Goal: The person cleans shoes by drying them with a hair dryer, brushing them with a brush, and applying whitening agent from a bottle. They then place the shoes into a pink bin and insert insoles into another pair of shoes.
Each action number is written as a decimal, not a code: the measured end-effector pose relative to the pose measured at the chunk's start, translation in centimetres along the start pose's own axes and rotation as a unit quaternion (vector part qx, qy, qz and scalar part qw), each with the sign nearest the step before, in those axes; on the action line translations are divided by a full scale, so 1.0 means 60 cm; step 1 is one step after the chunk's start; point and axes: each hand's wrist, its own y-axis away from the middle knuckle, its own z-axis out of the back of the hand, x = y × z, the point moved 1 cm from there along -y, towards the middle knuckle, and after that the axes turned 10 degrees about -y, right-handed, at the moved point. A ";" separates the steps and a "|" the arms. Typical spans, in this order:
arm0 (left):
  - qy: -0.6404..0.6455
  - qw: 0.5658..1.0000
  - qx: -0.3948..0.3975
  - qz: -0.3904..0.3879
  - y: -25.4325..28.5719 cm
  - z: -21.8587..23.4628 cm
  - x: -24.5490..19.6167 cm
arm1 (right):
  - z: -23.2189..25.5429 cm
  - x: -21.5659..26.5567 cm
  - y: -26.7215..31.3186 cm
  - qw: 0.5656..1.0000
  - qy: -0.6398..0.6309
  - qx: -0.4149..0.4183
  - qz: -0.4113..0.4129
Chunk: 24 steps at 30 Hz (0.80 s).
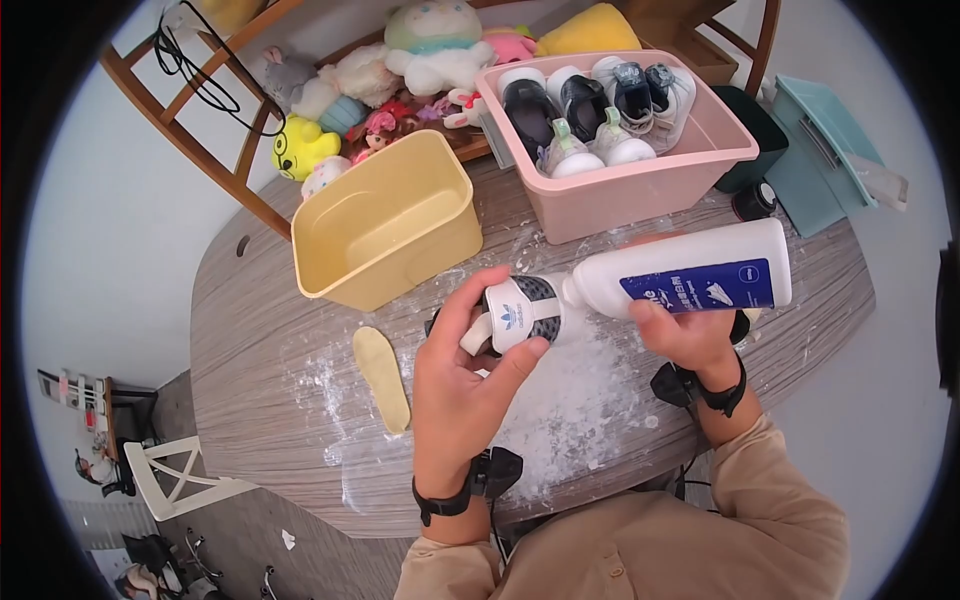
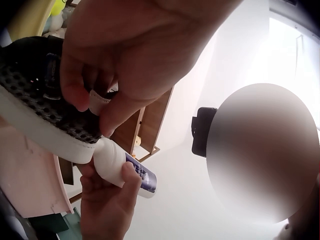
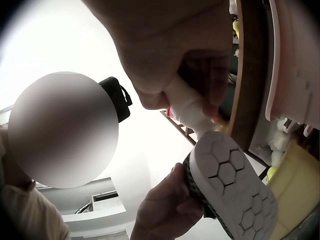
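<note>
My left hand point(image 1: 462, 385) grips a small black mesh sneaker point(image 2: 35, 95) by its heel end, fingers on one side and thumb on the other. The shoe's white heel panel carries a blue logo, and a pale tab sticks out by the fingers. Its white sole point(image 3: 235, 180) has a hexagon tread. In my right hand point(image 1: 690, 340) is a white squeeze bottle point(image 1: 600, 285) with a dark blue label, held tilted sideways. The bottle's narrow tip is right at the white sole edge by the heel. Some right fingers are hidden behind the bottle.
White powdery smears point(image 1: 570, 410) cover the wooden table point(image 1: 260, 400). A yellowish insole point(image 1: 382, 380) lies on the left, below a yellow bin point(image 1: 390, 225). Behind stands a pink bin point(image 1: 640, 190) of shoes, with a dark round cap point(image 1: 753, 201) and teal container point(image 1: 820, 150) at right.
</note>
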 end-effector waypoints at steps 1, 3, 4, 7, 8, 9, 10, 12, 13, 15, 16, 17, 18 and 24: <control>-0.002 1.000 -0.012 0.000 -0.001 0.000 0.000 | -0.002 0.002 0.001 1.000 -0.004 0.014 -0.008; -0.005 0.999 -0.035 0.000 -0.002 0.001 0.001 | -0.004 0.012 -0.003 0.998 0.020 0.058 -0.016; -0.004 0.999 -0.044 -0.001 -0.002 0.001 0.001 | -0.005 0.015 -0.005 0.996 0.042 0.081 -0.013; -0.005 0.998 -0.067 -0.003 -0.002 0.003 0.002 | -0.007 0.018 -0.011 0.986 0.099 0.133 0.005; -0.010 0.997 -0.070 -0.004 -0.002 0.002 0.002 | -0.007 0.017 -0.014 0.982 0.116 0.147 0.011; -0.014 0.997 -0.073 -0.006 -0.002 0.002 0.003 | -0.010 0.018 -0.018 0.979 0.130 0.149 0.041; -0.017 0.997 -0.074 -0.006 -0.001 0.001 0.003 | -0.010 0.017 -0.017 0.981 0.124 0.143 0.032; -0.024 0.997 -0.076 -0.006 -0.001 0.000 0.002 | -0.010 0.013 -0.015 0.985 0.110 0.131 0.015; -0.032 0.997 -0.076 -0.009 -0.001 0.001 0.002 | -0.010 0.012 -0.015 0.985 0.108 0.134 0.018; -0.047 0.996 -0.076 -0.013 0.000 0.002 0.001 | -0.008 0.010 -0.017 0.984 0.103 0.140 0.026; -0.059 0.996 -0.067 -0.022 0.001 0.003 0.001 | -0.009 0.011 -0.016 0.988 0.094 0.119 0.013; -0.070 0.995 -0.058 -0.032 0.002 0.003 0.002 | -0.012 0.012 -0.013 0.992 0.085 0.098 0.001; -0.081 0.995 -0.049 -0.041 0.003 0.004 0.003 | -0.013 0.013 -0.012 0.994 0.076 0.077 -0.012; -0.148 0.981 0.007 -0.122 0.007 0.006 0.001 | 0.001 0.010 -0.007 0.997 0.039 0.051 -0.037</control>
